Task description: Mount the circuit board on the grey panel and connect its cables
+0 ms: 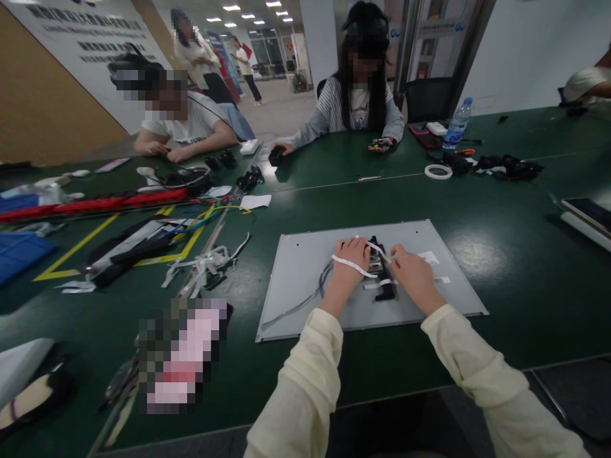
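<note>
A grey metal panel [305, 267] lies flat on the green table in front of me. At its middle sits a small black part with a circuit board [379, 270] and strips of white tape. My left hand [351, 261] rests on the panel left of the part, fingers curled, with a white tape strip [353, 266] lying across its back. My right hand [413, 273] is just right of the part, fingers curled towards it and touching the tape. A grey cable [305, 302] trails from the part to the panel's left.
Two people sit across the table, handling small black parts. A water bottle [457, 124], a tape roll [438, 171], black parts [506, 166], loose cables and white tape scraps [205, 264] lie around. A red bar [95, 205] lies far left; a laptop [589, 216] at the right edge.
</note>
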The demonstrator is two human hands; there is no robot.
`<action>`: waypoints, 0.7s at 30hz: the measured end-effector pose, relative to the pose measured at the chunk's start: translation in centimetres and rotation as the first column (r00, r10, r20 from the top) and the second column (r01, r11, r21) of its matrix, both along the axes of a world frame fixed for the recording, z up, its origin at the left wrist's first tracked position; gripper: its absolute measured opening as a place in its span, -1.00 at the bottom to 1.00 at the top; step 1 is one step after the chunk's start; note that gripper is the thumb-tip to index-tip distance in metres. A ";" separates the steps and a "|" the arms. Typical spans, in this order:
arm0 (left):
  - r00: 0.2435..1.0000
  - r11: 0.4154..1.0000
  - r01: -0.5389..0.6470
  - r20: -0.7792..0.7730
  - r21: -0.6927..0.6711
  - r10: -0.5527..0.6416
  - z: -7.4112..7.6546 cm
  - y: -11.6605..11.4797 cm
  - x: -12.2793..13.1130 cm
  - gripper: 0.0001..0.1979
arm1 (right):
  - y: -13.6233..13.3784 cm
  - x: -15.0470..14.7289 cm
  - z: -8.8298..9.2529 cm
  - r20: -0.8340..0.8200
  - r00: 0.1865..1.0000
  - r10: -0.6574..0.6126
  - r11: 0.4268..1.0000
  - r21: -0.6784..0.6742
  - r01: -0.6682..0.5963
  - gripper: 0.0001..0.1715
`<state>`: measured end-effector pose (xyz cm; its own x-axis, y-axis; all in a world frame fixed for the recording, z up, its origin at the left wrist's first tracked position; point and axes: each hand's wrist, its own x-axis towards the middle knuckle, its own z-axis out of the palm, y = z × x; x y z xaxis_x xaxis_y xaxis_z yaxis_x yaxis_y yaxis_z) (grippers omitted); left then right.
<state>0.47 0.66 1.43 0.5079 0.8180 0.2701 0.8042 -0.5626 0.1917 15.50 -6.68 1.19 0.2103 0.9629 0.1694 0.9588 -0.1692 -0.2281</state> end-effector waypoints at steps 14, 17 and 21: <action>0.998 0.999 -0.020 0.056 -0.035 0.022 2.0 -2.3 -1.7 -0.55 | -3.8 -1.4 2.8 -0.277 0.742 0.611 0.759 0.470 -0.449 -0.57; 0.998 0.998 -0.010 0.057 -0.062 0.013 2.3 -3.4 -2.5 -0.55 | -5.1 -2.5 3.4 -0.137 0.682 0.719 0.660 0.442 -0.607 -0.53; 0.997 0.996 -0.028 0.066 -0.084 0.033 2.4 -4.6 -3.3 -0.55 | -6.0 -3.5 4.1 -0.107 0.652 0.751 0.615 0.472 -0.631 -0.65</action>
<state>-2.81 -3.96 3.81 0.4651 0.8539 0.2335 0.8045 -0.5178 0.2911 12.03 -12.67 5.24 -0.3997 0.7097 0.5801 0.6358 0.6705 -0.3823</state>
